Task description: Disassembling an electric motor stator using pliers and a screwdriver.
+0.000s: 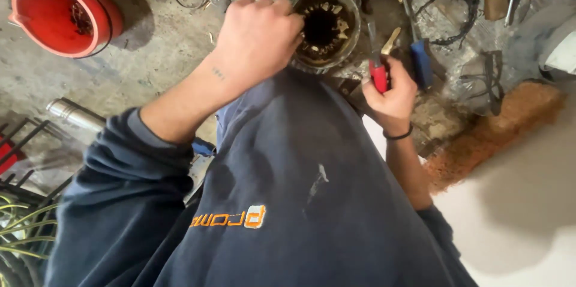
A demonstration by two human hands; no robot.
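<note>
- Below the camera, a dark blue sweatshirt (288,203) fills the lower half of the view; both sleeves are pushed up on the forearms, and it has an orange print on the chest
- Under the person lies a grey concrete floor (150,53), dirty and scattered with small chips
- At the right side there is a pale, smooth surface (516,221), and beside it a patch of orange-brown dust (498,125) on the ground
- At the top left stands a red bucket (57,17) with a thin wire handle; something dark and small lies inside, I cannot tell what
- The round metal stator (327,26) sits at the top centre on the floor, open end toward the camera; it has a toothed outer ring, a dark hole in the middle and yellowish pieces around the inner wall
- The left hand (258,38) rests on the left rim of the stator, the fingers curled together and touching its edge; whether they pinch something I cannot tell
- The right hand (390,98) is just beside the stator, lower right of it, and its grip is clamped on red-handled pliers (378,74) that point up toward the stator; a black band is on this wrist
- A blue-handled screwdriver (420,62) lies just right of the pliers, not touched by the hand
- A shiny metal tube (75,114) lies at the left, near the left sleeve
- Black wires (456,20) lie at the upper right, well apart from both hands
</note>
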